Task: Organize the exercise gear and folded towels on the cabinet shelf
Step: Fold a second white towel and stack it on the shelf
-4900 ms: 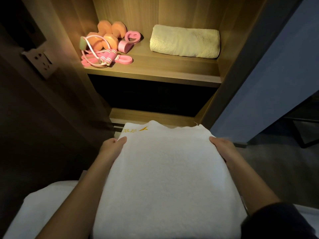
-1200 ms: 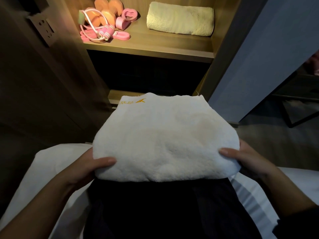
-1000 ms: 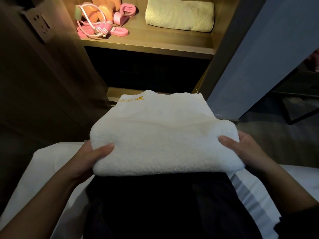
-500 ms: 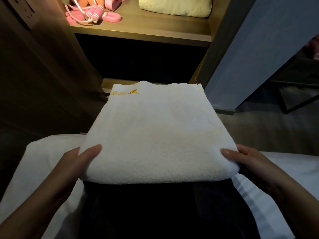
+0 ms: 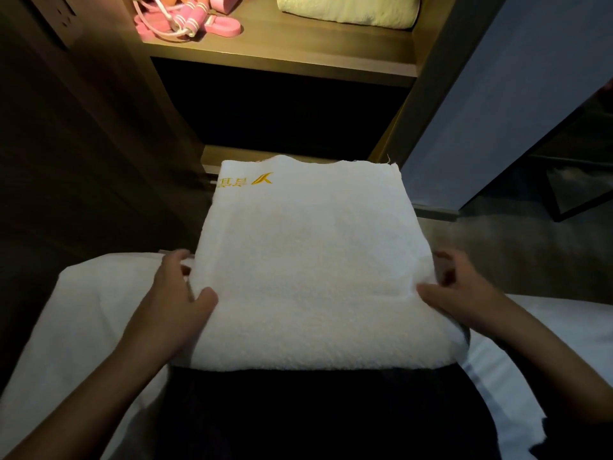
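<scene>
A folded white towel [image 5: 311,260] with gold embroidery at its far left corner lies across my lap. My left hand [image 5: 172,303] grips its near left edge, thumb on top. At the near right edge my right hand [image 5: 464,293] holds it the same way. Above, the lit cabinet shelf [image 5: 282,59] carries a folded cream towel [image 5: 348,9] on the right. Pink exercise gear [image 5: 185,23], a skipping rope and a resistance band, sits on the shelf's left, partly cut off by the frame's top.
Below the shelf is a dark open compartment [image 5: 282,111]. A grey-blue wall panel [image 5: 497,94] stands to the right, a wall socket [image 5: 59,14] on the dark panel to the left. White bedding [image 5: 83,327] lies under and beside my dark-clothed legs.
The towel went from spread long to folded in half on my lap. My hands slid forward along its side edges. The view tilted down, so the shelf rose toward the frame's top.
</scene>
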